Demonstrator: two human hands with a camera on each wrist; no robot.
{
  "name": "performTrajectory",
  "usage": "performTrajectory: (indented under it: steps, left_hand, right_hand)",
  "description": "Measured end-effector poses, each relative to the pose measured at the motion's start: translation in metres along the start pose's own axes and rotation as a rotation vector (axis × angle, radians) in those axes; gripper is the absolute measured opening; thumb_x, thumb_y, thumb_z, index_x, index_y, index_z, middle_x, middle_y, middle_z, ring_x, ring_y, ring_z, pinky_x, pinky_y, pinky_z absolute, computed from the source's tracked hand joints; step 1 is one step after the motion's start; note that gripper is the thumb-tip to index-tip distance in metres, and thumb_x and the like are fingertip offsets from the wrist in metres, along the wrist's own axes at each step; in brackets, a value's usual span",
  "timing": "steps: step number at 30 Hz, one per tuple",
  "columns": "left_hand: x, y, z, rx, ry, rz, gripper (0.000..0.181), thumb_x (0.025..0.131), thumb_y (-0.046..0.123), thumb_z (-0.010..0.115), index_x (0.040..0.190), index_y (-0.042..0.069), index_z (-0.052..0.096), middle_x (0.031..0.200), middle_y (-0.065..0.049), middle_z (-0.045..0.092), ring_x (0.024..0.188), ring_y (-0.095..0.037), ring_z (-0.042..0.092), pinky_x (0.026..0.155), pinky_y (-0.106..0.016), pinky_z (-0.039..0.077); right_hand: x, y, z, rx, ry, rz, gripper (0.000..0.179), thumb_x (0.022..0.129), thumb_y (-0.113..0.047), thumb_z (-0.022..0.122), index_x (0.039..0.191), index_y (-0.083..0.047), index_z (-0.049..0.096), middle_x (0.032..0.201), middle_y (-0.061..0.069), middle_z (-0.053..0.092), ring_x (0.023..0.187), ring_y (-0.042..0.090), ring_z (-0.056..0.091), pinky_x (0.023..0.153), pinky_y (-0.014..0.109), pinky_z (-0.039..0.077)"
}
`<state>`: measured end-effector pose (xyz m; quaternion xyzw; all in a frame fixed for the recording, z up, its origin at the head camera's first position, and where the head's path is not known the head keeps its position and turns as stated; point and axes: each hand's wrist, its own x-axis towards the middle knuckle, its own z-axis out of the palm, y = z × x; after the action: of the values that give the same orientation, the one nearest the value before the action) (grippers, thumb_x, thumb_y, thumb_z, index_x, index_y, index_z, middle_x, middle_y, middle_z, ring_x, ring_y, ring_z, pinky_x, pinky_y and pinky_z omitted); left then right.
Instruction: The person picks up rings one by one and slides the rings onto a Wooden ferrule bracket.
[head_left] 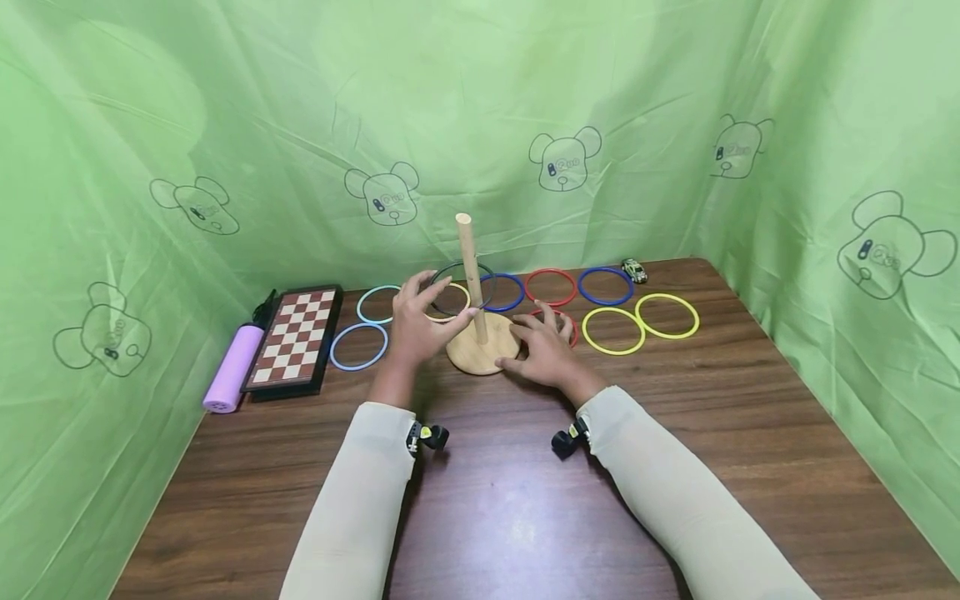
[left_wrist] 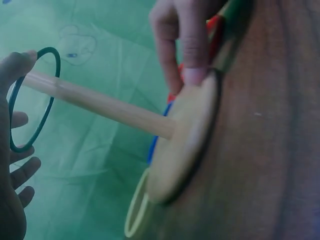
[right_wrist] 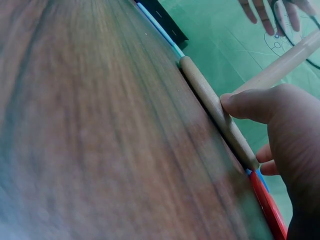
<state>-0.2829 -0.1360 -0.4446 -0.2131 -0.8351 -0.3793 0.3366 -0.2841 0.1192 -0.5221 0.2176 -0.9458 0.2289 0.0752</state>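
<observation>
A wooden ring-toss stand has an upright post [head_left: 469, 258] on a round base [head_left: 480, 358]. My left hand [head_left: 422, 321] pinches a dark green ring [left_wrist: 56, 67] between thumb and fingers. That ring surrounds the upper part of the post, tilted in the left wrist view. My right hand [head_left: 546, 348] grips the right edge of the base, with the thumb [right_wrist: 245, 104] on the near side and the fingers around the far side. Behind the left hand lies a pale yellow ring [head_left: 467, 293], partly covered. A red ring [head_left: 575, 333] lies behind the right hand, also partly hidden.
Light blue rings [head_left: 360, 367] lie left of the stand. Blue [head_left: 606, 303], red [head_left: 551, 304] and yellow rings [head_left: 613, 353] lie behind and to the right. A toy car [head_left: 634, 270], a checkered board [head_left: 296, 337] and a purple cylinder [head_left: 234, 371] sit farther out. Green cloth surrounds the table [head_left: 487, 500].
</observation>
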Motion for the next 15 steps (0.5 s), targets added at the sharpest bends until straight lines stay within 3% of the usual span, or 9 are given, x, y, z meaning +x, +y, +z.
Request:
performTrajectory:
  steps: [8,15]
  left_hand:
    - [-0.016,-0.011,0.013,0.006,-0.051,-0.017,0.076,0.075,0.039,0.099,0.137,0.002,0.076,0.14,-0.028,0.069,0.129,-0.05,0.064,0.108,-0.068,0.048]
    - [-0.031,-0.018,0.019,-0.001,-0.159,-0.135,0.08,0.077,0.04,0.1,0.143,0.005,0.073,0.15,-0.023,0.065,0.136,-0.046,0.059,0.114,-0.07,0.04]
  right_hand:
    - [0.0,-0.001,-0.002,0.006,0.016,0.003,0.076,0.088,-0.059,0.084,0.143,-0.008,0.072,0.159,0.011,0.061,0.166,0.05,0.019,0.122,0.083,0.012]
    - [0.001,-0.001,-0.001,0.011,0.015,0.009,0.072,0.089,-0.059,0.084,0.139,-0.009,0.074,0.16,0.011,0.061,0.165,0.05,0.02,0.122,0.083,0.012]
